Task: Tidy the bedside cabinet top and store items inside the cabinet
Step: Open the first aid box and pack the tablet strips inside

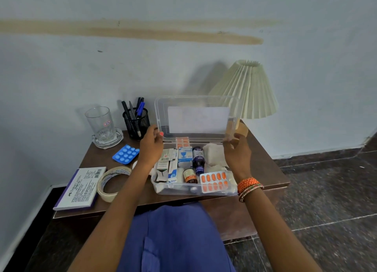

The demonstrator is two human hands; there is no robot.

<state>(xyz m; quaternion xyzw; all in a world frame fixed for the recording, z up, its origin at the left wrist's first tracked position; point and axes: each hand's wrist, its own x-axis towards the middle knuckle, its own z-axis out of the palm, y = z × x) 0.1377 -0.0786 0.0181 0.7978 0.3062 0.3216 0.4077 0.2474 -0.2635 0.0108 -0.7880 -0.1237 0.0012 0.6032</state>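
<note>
Left hand (pixel 152 142) pinching clear lid (pixel 196 118) at its left edge, right hand (pixel 237 149) gripping the right edge; lid held upright over the back of the medicine box (pixel 163 187), probably mid-close or mid-open. Going left to right on the cabinet top (pixel 263 165): stationery box (pixel 78 188), glass (pixel 100 121) on ashtray, tape roll (pixel 111 183), blue blister pack (pixel 126 154), mesh pen holder (pixel 136 121) with pens, then medicine box with cartons, bottles, orange blister pack (pixel 215 182), gauze; lamp (pixel 247 90) behind.
</note>
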